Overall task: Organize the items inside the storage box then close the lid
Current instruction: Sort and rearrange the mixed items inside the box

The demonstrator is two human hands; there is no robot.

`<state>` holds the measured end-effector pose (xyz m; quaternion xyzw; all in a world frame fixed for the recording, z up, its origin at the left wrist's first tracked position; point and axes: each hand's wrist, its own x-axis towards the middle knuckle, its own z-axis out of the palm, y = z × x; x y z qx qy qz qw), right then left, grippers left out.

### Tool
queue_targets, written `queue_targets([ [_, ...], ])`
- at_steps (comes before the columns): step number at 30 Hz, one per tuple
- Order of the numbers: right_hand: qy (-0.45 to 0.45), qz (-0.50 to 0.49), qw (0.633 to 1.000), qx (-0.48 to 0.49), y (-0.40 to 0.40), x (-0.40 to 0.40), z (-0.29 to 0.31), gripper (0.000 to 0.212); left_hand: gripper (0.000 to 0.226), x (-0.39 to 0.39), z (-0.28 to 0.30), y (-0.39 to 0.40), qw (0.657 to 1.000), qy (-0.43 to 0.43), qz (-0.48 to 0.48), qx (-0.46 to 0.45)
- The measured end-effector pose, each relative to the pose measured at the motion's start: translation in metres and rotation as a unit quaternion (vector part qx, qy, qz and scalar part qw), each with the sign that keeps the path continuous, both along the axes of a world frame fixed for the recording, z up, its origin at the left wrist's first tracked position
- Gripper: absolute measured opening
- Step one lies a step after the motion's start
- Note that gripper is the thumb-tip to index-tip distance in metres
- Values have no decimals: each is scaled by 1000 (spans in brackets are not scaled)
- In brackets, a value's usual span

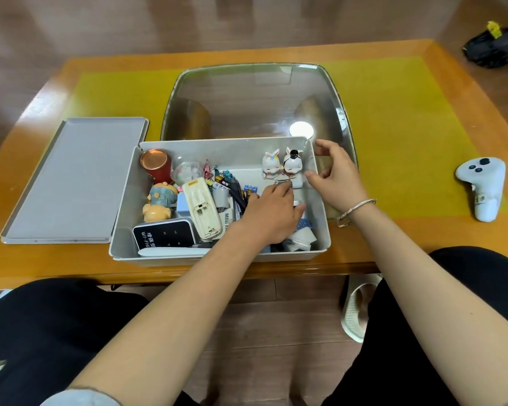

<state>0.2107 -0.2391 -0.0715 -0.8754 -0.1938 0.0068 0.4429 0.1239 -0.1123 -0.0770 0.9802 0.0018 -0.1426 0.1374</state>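
The open grey storage box (123,206) stands at the table's front edge, and its flat grey lid (74,180) lies to its left. My left hand (272,212) reaches into the box's right half and pinches a small silvery clip (283,183) at its fingertips. Just behind the clip stand two white rabbit figurines (280,167). My right hand (335,177) hovers over the box's right wall with its fingers spread and holds nothing. Also in the box are a red can (156,165), a pig figure (159,203), a white battery charger (203,209), a black Wi-Fi device (165,235) and binder clips.
A glass panel (252,98) is set into the wooden table behind the box. A white game controller (481,186) lies on the yellow mat at the right. A black bag (493,48) sits on the floor at the far right, and a white slipper (358,306) lies under the table.
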Motion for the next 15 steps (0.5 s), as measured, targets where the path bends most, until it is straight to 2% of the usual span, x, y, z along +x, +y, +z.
queue_targets([
  [6, 10, -9, 999, 40, 1, -4, -5, 48, 61, 2, -5, -1, 1000, -3, -1, 28],
  [15, 4, -10, 999, 48, 1, -5, -8, 44, 64, 1, -7, -1, 999, -8, -5, 33],
])
